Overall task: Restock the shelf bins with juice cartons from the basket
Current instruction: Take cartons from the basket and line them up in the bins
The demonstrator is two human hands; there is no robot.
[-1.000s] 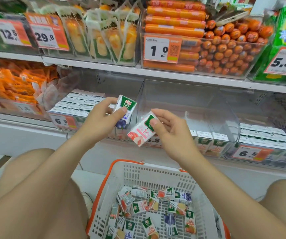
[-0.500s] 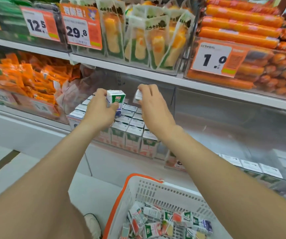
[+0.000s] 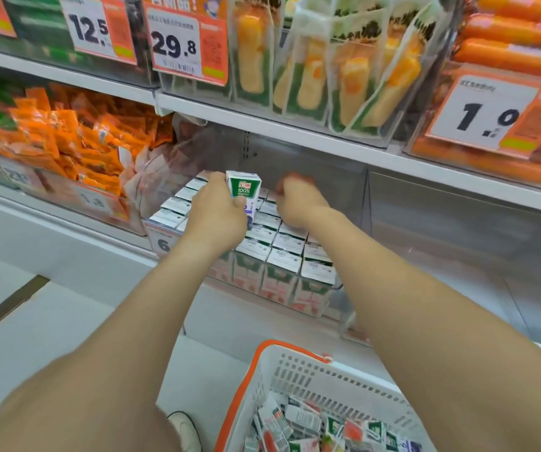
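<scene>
Gripping upright carton over stocked cartons: left hand; right hand knuckles-up, blurred, cannot tell grip.

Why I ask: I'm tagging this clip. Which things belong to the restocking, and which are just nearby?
Job: left hand gripping a juice carton; right hand over the shelved cartons; basket with loose cartons.
Just nearby: orange snack packets; yellow food packs; sausages; price tags.
</scene>
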